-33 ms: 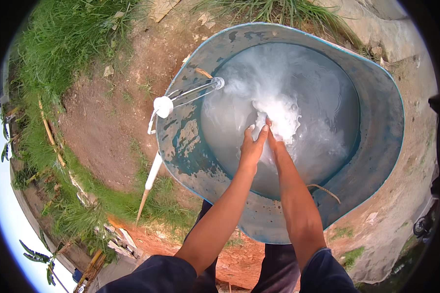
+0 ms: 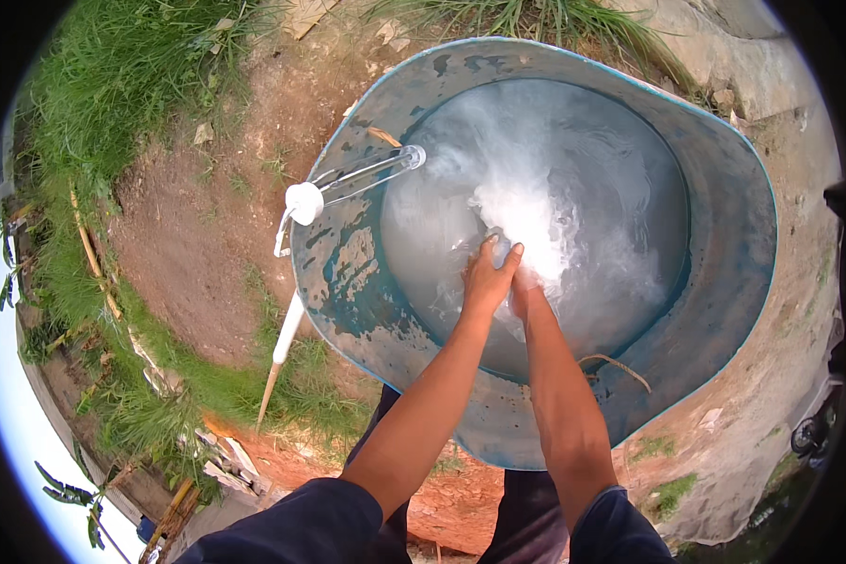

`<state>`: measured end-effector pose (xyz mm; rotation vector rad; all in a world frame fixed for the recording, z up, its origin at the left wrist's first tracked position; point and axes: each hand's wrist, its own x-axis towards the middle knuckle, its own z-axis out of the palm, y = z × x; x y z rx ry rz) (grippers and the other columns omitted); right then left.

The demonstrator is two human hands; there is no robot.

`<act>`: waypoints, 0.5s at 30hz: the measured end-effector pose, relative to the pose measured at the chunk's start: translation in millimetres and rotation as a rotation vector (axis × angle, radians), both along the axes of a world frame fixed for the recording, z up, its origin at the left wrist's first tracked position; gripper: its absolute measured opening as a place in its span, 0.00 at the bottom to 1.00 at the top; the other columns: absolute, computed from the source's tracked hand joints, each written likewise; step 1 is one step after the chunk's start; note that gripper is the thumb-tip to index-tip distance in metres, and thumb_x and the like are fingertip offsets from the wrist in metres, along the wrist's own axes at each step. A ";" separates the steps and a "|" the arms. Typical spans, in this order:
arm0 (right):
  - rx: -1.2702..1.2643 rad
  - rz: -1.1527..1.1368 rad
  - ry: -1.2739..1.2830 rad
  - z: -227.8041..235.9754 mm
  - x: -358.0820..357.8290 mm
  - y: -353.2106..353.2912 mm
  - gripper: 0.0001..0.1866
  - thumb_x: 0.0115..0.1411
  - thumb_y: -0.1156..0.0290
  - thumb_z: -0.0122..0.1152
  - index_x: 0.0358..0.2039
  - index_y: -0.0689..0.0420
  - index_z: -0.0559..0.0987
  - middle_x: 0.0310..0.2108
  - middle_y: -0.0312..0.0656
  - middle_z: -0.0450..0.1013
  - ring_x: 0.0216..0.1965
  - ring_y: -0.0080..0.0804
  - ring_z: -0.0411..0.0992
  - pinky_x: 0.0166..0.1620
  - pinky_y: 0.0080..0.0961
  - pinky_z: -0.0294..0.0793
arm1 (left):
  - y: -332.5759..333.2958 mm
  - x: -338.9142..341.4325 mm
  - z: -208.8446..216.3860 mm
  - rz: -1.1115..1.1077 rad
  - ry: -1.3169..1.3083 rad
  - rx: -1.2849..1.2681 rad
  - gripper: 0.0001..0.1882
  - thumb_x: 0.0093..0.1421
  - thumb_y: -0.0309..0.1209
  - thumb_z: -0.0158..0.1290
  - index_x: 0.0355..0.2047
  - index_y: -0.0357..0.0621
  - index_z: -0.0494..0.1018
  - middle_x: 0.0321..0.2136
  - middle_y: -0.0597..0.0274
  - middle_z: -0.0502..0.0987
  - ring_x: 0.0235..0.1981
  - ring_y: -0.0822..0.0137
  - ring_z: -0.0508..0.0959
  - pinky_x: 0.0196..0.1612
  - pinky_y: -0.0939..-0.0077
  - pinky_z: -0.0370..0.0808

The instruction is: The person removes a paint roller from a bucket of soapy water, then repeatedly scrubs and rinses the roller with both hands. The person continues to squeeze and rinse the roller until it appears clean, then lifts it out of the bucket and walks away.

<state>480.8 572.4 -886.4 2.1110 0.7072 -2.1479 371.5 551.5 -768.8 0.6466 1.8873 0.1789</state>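
Note:
Both my hands reach down into cloudy greyish water inside a worn blue tub point(image 2: 731, 235). My left hand point(image 2: 485, 282) is at the water, its thumb and forefinger bent toward each other around something small and pale that I cannot make out. Beside it, my right hand point(image 2: 527, 287) goes under the surface, and its fingers are hidden. A bright white cloud point(image 2: 526, 211) billows in the water just beyond my fingertips; whether cloth or loose matter lies within it, I cannot tell.
A clear-rodded fixture with a round white cap point(image 2: 305, 202) hangs over the tub's left rim. A white pipe point(image 2: 289, 329) with a wooden end leans outside, below it. A cord point(image 2: 620, 365) lies at the near right inside wall. Grass point(image 2: 141, 85) and bare soil point(image 2: 188, 254) surround the tub.
The white cloud has spread up and left from my fingers. My right hand has sunk deeper, its fingertips no longer showing. The view has shifted slightly.

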 end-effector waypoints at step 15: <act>0.626 0.373 -0.367 73.9 -1.3 -40.8 0.32 0.68 0.59 0.52 0.70 0.55 0.62 0.68 0.57 0.62 0.66 0.54 0.65 0.66 0.43 0.66 | -13.9 27.5 -70.5 0.820 -0.762 0.081 0.30 0.72 0.51 0.48 0.66 0.45 0.65 0.59 0.54 0.73 0.58 0.60 0.72 0.56 0.55 0.75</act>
